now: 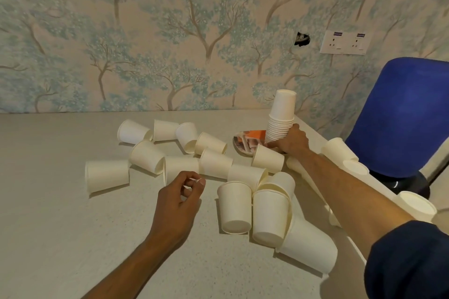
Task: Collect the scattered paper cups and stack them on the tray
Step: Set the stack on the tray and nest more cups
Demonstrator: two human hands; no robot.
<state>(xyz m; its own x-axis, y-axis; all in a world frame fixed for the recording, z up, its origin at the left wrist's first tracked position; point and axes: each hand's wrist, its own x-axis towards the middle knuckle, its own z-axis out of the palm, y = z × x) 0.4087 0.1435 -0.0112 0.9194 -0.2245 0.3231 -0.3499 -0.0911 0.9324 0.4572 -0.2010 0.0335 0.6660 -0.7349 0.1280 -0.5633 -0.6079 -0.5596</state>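
Note:
Several white paper cups lie scattered on the pale table (60, 226), most on their sides, such as one at the left (107, 175) and one upside down near the middle (235, 206). An upside-down stack of cups (280, 116) stands on a small printed tray (245, 141) at the back right. My right hand (292, 139) holds the lower part of that stack. My left hand (179, 199) hovers over the table in front of the cups, fingers loosely curled, holding nothing.
A blue chair (408, 114) stands off the table's right edge, with more cups (337, 150) near that edge. The patterned wall (170, 31) rises right behind the table, with a socket plate (345, 42).

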